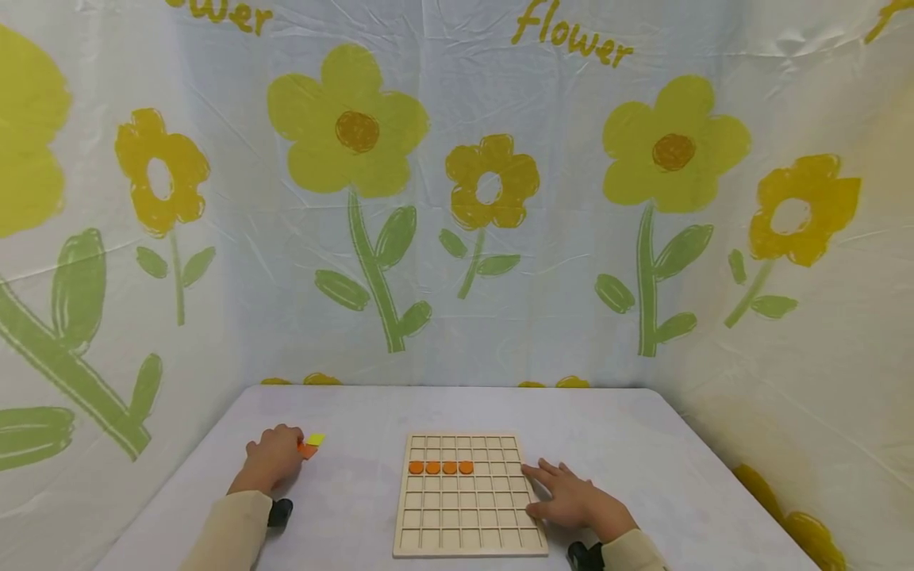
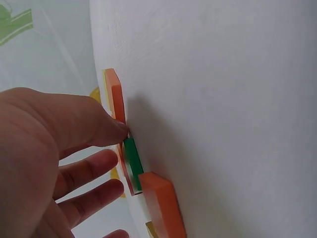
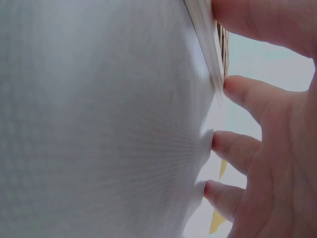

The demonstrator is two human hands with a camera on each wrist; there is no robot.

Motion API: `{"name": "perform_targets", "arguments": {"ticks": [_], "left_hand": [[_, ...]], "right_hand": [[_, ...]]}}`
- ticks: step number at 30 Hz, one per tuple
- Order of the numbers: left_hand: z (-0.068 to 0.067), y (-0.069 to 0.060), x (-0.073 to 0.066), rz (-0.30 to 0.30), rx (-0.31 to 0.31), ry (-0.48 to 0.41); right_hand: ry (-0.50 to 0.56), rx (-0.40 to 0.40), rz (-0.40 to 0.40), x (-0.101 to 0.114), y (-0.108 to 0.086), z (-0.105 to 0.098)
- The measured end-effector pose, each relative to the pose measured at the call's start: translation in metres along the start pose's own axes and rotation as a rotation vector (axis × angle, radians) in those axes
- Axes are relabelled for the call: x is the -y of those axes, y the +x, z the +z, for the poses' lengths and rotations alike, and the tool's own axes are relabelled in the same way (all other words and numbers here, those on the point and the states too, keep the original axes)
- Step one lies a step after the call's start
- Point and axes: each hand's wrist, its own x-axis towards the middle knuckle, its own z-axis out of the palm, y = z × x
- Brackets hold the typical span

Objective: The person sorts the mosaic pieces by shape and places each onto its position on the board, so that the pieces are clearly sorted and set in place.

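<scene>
A wooden grid board (image 1: 471,519) lies on the table, with several round orange pieces (image 1: 432,468) in a row in its upper left squares. My left hand (image 1: 274,456) reaches down over small coloured pieces left of the board. In the left wrist view its thumb touches the edge of an orange piece (image 2: 116,94) beside a green piece (image 2: 132,157); the index finger is hidden. A nearer orange block (image 2: 163,206) lies apart from the thumb. My right hand (image 1: 571,500) rests with spread fingers at the board's right edge, thumb and forefinger touching the wood (image 3: 205,39).
A yellow piece (image 1: 316,438) lies just beyond the left hand's fingers. The white table (image 1: 343,507) has rounded far corners. Behind it and at both sides hangs a flower-printed cloth (image 1: 550,317).
</scene>
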Motion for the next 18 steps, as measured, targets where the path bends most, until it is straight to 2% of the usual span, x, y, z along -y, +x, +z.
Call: {"name": "perform_targets", "arguments": {"ticks": [10, 18], "left_hand": [[-0.002, 0.009, 0.001, 0.016, 0.025, 0.044], [-0.004, 0.012, 0.002, 0.008, 0.061, 0.019]], "right_hand": [[-0.004, -0.006, 0.0, -0.001, 0.0, 0.0], [-0.005, -0.01, 0.0, -0.002, 0.002, 0.001]]}}
